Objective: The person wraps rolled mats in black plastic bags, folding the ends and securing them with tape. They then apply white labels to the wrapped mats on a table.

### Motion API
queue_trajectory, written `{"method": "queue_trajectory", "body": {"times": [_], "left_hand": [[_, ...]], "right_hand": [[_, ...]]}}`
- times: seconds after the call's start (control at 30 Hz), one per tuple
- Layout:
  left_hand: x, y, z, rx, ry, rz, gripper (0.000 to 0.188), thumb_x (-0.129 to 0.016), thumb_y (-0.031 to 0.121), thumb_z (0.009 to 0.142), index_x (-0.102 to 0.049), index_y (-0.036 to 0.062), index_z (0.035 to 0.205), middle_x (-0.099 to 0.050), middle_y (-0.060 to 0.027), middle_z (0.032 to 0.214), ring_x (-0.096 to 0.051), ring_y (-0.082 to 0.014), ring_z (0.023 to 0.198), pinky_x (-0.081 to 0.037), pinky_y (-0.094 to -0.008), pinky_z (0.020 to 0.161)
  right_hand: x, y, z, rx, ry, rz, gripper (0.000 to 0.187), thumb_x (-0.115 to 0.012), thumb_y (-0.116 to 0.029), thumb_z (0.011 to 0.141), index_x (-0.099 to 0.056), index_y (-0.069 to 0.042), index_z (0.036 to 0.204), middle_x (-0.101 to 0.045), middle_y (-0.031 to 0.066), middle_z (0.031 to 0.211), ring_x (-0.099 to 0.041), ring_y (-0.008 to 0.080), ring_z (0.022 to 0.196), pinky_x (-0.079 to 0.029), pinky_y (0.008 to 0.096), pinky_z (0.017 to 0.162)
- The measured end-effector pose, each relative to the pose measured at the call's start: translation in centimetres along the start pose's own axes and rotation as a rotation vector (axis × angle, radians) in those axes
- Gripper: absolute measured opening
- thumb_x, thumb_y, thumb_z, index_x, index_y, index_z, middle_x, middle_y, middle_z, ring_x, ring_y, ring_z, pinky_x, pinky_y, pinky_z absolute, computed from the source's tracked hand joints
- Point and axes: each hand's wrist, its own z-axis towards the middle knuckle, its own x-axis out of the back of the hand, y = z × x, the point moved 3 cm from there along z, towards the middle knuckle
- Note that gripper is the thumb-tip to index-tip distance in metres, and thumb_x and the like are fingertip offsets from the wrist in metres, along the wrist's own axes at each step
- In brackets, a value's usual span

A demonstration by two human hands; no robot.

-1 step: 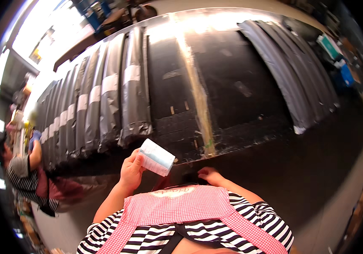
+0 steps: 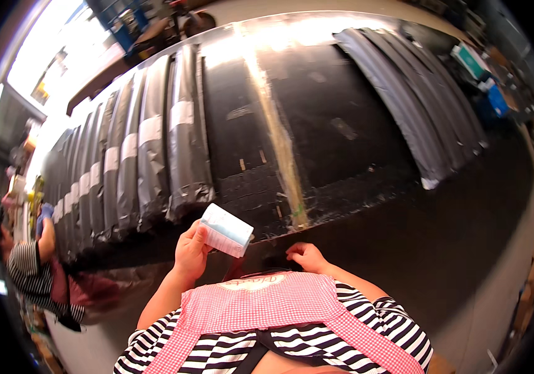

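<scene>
My left hand is closed around a small flat stack of white and pale-blue printed labels, thumb on top, above the near edge of the table. To its right, in front of the apron, my right hand hovers with its fingers curled in. Whether anything sits between those fingertips is hidden. Left of the labels, the nearest long dark-grey plastic-wrapped package lies on the black table, with a white label across its middle.
More wrapped packages lie side by side on the left, most with white labels. Several unlabelled ones lie on the right. A strip of yellowish tape crosses the table. At far left stands a co-worker in a striped shirt and blue gloves.
The table and packages have shifted slightly left in the view. My left hand keeps the labels, and my right hand stays curled at nearly the same place.
</scene>
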Motion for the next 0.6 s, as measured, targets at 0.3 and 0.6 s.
{"method": "queue_trajectory", "body": {"times": [0.3, 0.6], "left_hand": [[-14.4, -3.3, 7.8, 0.311, -0.124, -0.305, 0.043, -0.046, 0.035, 0.105, -0.052, -0.0017, 0.127, -0.061, -0.013, 0.122, -0.062, -0.0257, 0.111, -0.051, -0.0451, 0.096], [-27.7, -6.2, 13.0, -0.06, -0.549, 0.296, 0.039, -0.077, 0.006, 0.083, -0.065, -0.0004, 0.119, -0.006, -0.0047, 0.163, -0.044, -0.0185, 0.133, -0.043, -0.036, 0.106]], "right_hand": [[1.6, -27.1, -10.9, 1.113, 0.494, -1.327, 0.041, -0.07, -0.017, 0.083, -0.061, -0.025, 0.122, -0.048, 0.0093, 0.141, -0.041, 0.0301, 0.136, -0.034, 0.0448, 0.112], [18.3, -24.7, -9.4, 0.694, 0.45, -0.282, 0.063, -0.082, -0.009, 0.074, -0.05, -0.01, 0.129, -0.056, 0.0108, 0.118, -0.057, 0.0262, 0.108, -0.048, 0.0384, 0.094]]}}
